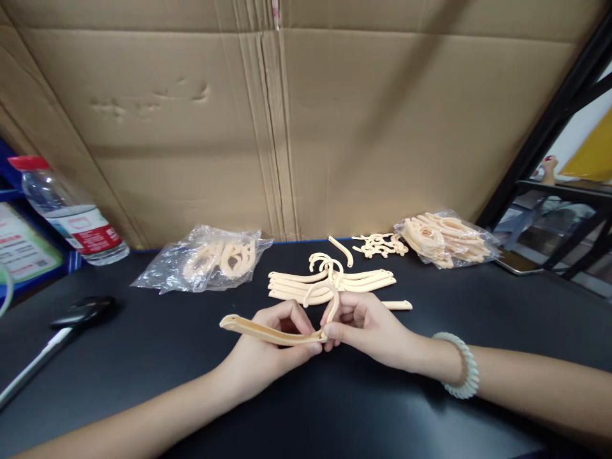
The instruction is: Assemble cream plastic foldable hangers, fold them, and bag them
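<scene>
My left hand (275, 344) is closed on a cream plastic hanger arm (258, 329), which sticks out to the left. In my right hand (366, 328) a curved hanger hook (335, 299) is pinched, its bend pointing up. The lower end of the hook meets the inner end of the arm between my fingertips; whether they are joined I cannot tell. Just beyond my hands lie several hangers (296, 278) with hooks and arms, stacked close together. A loose hanger arm (399, 305) shows beside my right hand, and another loose piece (341, 251) lies behind the stack.
Clear bags of hanger parts lie at the back left (220, 258) and back right (444, 239). Near the right bag is a pile of small pieces (380, 245). A water bottle (79, 217) and a black mouse (86, 311) are at left. Cardboard (191, 127) stands behind.
</scene>
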The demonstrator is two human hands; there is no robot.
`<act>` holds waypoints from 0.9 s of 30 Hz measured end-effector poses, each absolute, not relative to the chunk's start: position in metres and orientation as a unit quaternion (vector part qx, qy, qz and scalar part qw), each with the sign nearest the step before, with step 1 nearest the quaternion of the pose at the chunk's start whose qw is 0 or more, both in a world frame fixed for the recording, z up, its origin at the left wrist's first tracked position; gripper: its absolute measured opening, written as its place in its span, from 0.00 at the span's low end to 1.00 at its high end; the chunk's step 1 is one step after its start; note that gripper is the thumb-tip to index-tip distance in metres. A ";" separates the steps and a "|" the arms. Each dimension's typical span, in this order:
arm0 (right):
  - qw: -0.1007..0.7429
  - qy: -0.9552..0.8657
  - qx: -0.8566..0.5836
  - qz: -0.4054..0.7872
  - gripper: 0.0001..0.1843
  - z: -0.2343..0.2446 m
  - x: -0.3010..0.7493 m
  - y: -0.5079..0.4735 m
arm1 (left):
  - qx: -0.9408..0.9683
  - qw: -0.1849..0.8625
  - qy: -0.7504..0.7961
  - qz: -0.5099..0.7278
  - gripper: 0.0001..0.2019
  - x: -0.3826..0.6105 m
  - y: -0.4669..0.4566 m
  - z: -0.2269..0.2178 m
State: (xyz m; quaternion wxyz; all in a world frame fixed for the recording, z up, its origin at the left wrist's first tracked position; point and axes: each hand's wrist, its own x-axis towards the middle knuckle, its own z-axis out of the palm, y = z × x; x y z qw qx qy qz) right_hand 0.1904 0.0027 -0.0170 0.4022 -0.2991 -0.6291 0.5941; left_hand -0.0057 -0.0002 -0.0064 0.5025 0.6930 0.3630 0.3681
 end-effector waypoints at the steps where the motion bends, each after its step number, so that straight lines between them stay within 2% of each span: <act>1: 0.406 -0.627 -0.302 0.593 0.14 -0.017 0.190 0.003 | 0.689 0.506 0.364 0.370 0.12 -0.006 0.000 -0.006; 16: 0.424 -0.618 -0.308 0.585 0.08 -0.020 0.188 0.004 | 0.663 0.493 0.430 0.366 0.14 0.000 -0.007 -0.003; 22: 0.434 -0.627 -0.314 0.567 0.08 -0.020 0.188 -0.002 | 0.673 0.467 0.435 0.374 0.13 0.006 -0.011 -0.003; 27: 0.441 -0.665 -0.339 0.499 0.13 -0.018 0.188 -0.006 | 0.642 0.541 0.389 0.379 0.11 0.010 -0.007 0.000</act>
